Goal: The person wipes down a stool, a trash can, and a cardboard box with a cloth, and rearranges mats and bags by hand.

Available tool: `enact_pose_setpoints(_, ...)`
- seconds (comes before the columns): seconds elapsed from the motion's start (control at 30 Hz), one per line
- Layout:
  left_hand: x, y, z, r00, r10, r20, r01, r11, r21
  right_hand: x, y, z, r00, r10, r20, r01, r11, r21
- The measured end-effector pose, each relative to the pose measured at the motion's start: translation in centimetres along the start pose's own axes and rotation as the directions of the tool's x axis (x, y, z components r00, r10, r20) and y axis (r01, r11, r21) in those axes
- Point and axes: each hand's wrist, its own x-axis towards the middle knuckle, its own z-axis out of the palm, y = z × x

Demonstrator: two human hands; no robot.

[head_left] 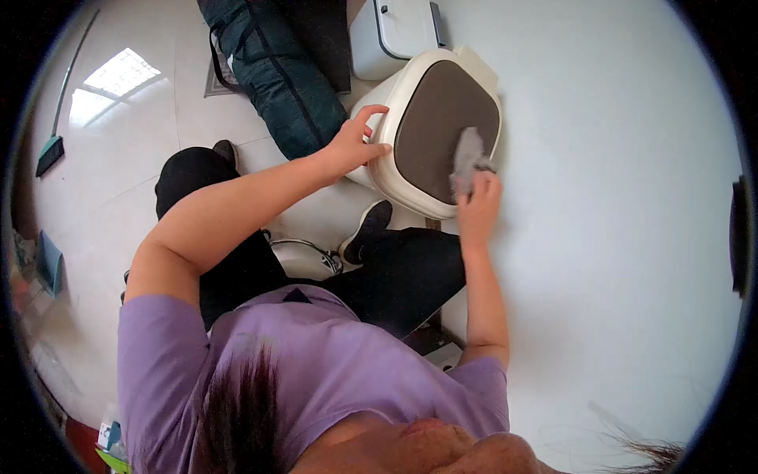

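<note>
Container (442, 118) looks cream, brown-topped, left grip (350, 148) spread, right grip (480, 207) clutching grey cloth (468, 150).

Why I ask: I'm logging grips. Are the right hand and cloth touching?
Touching: the head view shows the right hand holding the cloth at one end.

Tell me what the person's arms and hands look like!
Short purple sleeves cover the tops of both arms; the rest is bare. The left hand and right hand are bare too, with no gloves, watch or bracelet in sight.

no readable text, labels, or numbers
</note>
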Motion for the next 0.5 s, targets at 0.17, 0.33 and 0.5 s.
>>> enact_pose_setpoints(0.17, 1.7, -0.3, 0.2, 0.996, 0.086, -0.016, -0.086, 0.996, 0.032, 0.9, -7.1, -1.0, 0.704, -0.698, 0.13, 0.662, 0.711, 0.237)
enact_pose_setpoints(0.33, 1.9, -0.2, -0.1, 0.998, 0.057, 0.027, -0.055, 0.996, -0.072, 13.7, -6.2, 0.5, 0.918, -0.39, -0.071, 0.393, 0.918, 0.042)
enact_pose_setpoints(0.5, 1.8, 0.3, -0.2, 0.994, 0.106, 0.0, -0.106, 0.992, -0.075, 22.5, -2.4, 6.0, 0.957, -0.288, 0.028, 0.283, 0.951, 0.127)
